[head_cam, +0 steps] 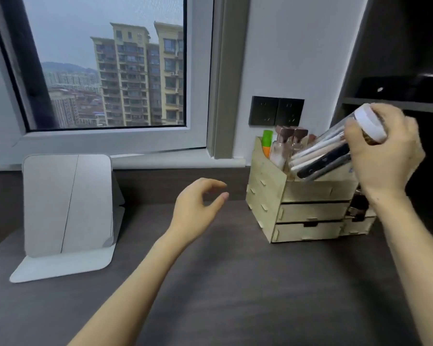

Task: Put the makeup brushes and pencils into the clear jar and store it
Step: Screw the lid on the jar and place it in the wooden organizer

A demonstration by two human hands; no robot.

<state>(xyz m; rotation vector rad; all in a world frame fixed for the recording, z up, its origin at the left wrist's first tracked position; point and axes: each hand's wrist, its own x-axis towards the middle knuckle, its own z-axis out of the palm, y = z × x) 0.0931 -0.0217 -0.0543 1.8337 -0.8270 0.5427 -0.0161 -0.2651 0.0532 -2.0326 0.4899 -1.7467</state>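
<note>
A clear jar (335, 151), capped with a white lid (369, 123) and packed with brushes and pencils (320, 156), is held tilted over the top tray of a wooden organiser (303, 211), lid end raised to the right and base dipped toward the tray. Pale and dark handles are seen lying along the wall inside. Whether the base already touches the tray cannot be told.

The jar is gripped at its upper end by the right hand (383, 156), whose fingers (355, 136) are wrapped around the neck and lid and pressed against them. The wall looks smooth and rigid; whether it is glass or plastic cannot be told, so it is best treated as slippery and breakable. The load is judged light to moderate, but loose handles may slide as the tilt changes, shifting the weight toward the base. A hold lower down, around the middle of the body, would be steadier than one on the lid, which could work loose if only pushed on.

The left hand (198, 208) is held free above the dark worktop (235, 283), well apart from the jar, its fingers (220, 197) loosely curled and holding nothing.

In the organiser's back compartment, bottles (283, 146) and a green-topped tube (267, 143) stand just beside the jar and could be knocked as it is set down. A grey folding stand (68, 203) rests at the left under the window (105, 63); dark shelves (395, 103) rise at the right.
</note>
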